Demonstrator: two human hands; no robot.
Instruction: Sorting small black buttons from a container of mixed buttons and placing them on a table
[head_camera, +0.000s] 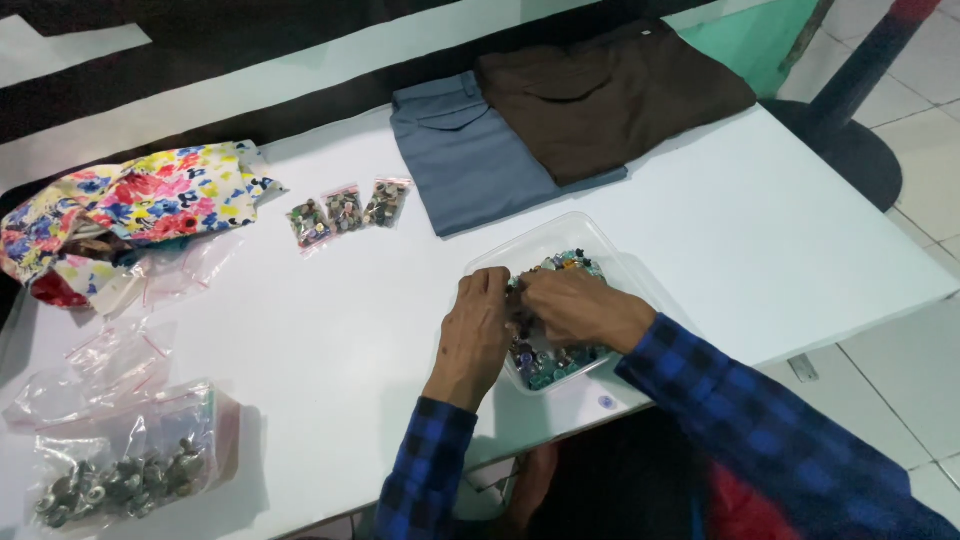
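A clear plastic tray (560, 238) on the white table (330, 320) holds several small green, dark and metallic buttons (570, 262). My left hand (475, 330) rests at the tray's left rim, fingertips pinched together over the buttons. My right hand (580, 305) lies across the tray, fingers curled and meeting the left fingertips. What sits between the fingertips is too small to make out. Both arms wear blue-and-black checked sleeves.
Three small filled zip bags (345, 212) lie in a row behind the tray. A grey folded garment (465, 160) and a brown one (610, 95) lie at the back. A floral bag (130, 205), empty zip bags (90, 370) and a bag of metal buttons (125, 475) are on the left.
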